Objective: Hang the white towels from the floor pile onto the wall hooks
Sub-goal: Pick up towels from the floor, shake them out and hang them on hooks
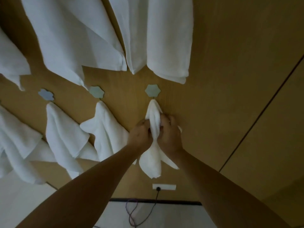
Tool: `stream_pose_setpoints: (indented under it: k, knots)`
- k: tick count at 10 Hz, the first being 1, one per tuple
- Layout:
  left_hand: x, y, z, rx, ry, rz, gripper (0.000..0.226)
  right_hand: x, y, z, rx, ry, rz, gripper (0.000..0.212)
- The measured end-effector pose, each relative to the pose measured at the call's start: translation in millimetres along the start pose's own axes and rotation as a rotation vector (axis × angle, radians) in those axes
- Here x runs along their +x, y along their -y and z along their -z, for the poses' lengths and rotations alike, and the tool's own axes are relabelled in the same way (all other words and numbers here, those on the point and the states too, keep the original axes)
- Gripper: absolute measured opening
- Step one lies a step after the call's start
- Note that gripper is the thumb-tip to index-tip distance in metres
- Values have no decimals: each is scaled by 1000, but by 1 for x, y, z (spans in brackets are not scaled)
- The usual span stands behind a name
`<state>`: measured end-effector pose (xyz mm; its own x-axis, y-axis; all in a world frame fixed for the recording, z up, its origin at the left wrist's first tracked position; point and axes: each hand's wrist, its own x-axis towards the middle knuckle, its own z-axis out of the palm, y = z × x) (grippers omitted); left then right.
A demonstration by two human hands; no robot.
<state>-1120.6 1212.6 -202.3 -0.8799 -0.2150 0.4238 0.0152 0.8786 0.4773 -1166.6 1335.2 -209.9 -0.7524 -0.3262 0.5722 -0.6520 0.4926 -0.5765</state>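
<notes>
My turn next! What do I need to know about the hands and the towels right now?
Left hand and right hand both grip the towel hanging from the right hook.
Done: towels already hang on the middle hook and left hook, with bigger ones above.
Left: let go once this towel sits well. The floor pile is out of view, so check it for more.

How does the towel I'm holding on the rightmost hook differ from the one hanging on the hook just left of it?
The held towel is bunched narrow, gripped by the left hand and right hand; the neighbouring towel hangs untouched and spreads wide. Both are white and hang from flower-shaped hooks.
</notes>
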Motion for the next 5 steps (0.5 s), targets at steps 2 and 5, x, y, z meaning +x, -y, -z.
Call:
stream_pose_setpoints:
  k: [2,5]
  knots:
    - [-1,-6,14,-46,239,139,38,3,11,7,139,221,-257,48]
    - [-26,-21,79,7,198,124,58,-21,47,54,60,371,-304,60]
